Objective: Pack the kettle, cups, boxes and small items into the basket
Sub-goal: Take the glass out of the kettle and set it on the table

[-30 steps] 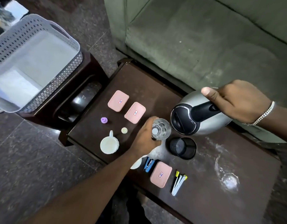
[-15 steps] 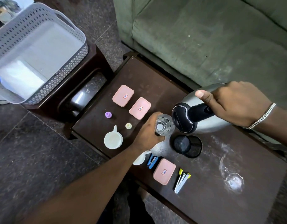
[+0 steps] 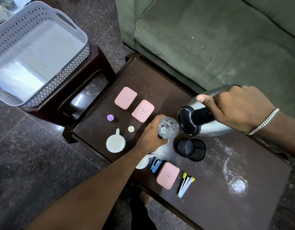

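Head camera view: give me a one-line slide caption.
Right hand tilts the kettle toward a glass gripped by the left hand; the basket waits nearby.

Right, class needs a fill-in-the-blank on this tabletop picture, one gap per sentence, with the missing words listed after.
1. The right hand holds the kettle by its black ____.
2. The left hand has its grip on a clear ____.
3. The number of pink boxes on the table is ____.
4. The grey basket sits on a dark ____.

Missing words: handle; glass; three; stool
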A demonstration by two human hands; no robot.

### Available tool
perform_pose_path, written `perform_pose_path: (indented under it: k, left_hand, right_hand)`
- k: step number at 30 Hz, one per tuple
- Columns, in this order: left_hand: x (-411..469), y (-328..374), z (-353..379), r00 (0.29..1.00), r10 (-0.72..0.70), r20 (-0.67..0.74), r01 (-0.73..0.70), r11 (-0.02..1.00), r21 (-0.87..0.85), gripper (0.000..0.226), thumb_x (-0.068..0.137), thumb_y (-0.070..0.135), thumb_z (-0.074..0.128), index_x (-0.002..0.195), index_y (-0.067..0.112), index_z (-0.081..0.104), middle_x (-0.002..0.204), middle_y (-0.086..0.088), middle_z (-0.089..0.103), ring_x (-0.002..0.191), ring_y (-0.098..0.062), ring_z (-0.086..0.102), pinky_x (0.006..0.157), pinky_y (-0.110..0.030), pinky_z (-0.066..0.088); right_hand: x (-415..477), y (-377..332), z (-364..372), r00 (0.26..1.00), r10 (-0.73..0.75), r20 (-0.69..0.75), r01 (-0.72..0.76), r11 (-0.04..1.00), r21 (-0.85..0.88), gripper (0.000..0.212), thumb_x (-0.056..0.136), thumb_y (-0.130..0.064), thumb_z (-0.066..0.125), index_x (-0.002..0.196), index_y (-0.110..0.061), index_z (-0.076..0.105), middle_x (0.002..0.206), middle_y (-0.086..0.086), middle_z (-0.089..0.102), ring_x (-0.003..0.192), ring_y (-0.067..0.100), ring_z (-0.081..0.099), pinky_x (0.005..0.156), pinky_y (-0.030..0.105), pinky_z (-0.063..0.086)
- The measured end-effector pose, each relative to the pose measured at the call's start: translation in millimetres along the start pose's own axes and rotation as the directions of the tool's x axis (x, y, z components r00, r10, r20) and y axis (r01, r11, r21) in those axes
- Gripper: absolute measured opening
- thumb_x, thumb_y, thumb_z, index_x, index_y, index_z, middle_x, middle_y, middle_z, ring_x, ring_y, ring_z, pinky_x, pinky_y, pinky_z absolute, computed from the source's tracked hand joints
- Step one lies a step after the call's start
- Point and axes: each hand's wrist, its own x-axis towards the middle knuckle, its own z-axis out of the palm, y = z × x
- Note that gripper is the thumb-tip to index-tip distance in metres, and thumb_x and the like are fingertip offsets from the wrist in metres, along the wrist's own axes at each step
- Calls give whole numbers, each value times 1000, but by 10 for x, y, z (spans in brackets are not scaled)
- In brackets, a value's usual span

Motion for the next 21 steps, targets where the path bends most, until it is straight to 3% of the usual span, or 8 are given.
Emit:
perform_pose_path:
  k: [5,7,10,13,17,21]
  left_hand:
    - [5,-33,-10,1000,-16,2,16,1000,-11,88,65,-1,85,137,27,43,125,6,63,117,-15,62,105,-38,51]
    - [3,-41,-16,1000,-26,2,26,1000,-5,89,65,1,87,138,27,42,126,5,63,117,-17,63,104,-40,51]
    - [7,-55,-21,1000,-23,8,23,1000,-3,88,65,1,86,138,26,43,126,5,64,117,-16,63,104,-39,51]
    - [11,-63,-30,1000,-14,10,14,1000,-8,86,65,1,87,136,25,44,124,5,64,116,-16,64,103,-39,52]
    - [22,-96,-41,1000,-10,18,10,1000,-8,85,65,3,89,134,25,44,123,5,65,115,-16,64,102,-38,53]
    - [33,-134,-38,1000,-9,28,9,1000,-6,85,65,5,90,132,28,43,121,5,66,114,-13,65,101,-35,54]
  right_hand:
    - [-34,-21,-61,998,44,-43,-43,999,19,67,101,-67,10,50,-26,23,43,0,22,55,42,66,54,32,35]
    - [-49,-33,-77,998,47,-37,-46,999,19,65,99,-67,11,51,-26,24,43,2,27,56,43,66,54,32,35]
    - [-58,-62,-107,998,52,-28,-52,999,6,66,99,-66,13,50,-24,25,47,-4,14,56,42,66,54,32,36]
    - [-61,-80,-110,998,60,-18,-60,998,12,67,99,-66,12,49,-23,24,47,-4,14,57,42,66,54,32,37]
    - [-54,-96,-104,998,64,0,-64,998,5,71,98,-68,6,50,-22,29,47,-2,17,58,42,66,54,32,36]
    - [-46,-84,-85,998,58,16,-58,998,-9,82,95,-71,0,52,-18,46,47,-2,20,59,41,66,55,32,38]
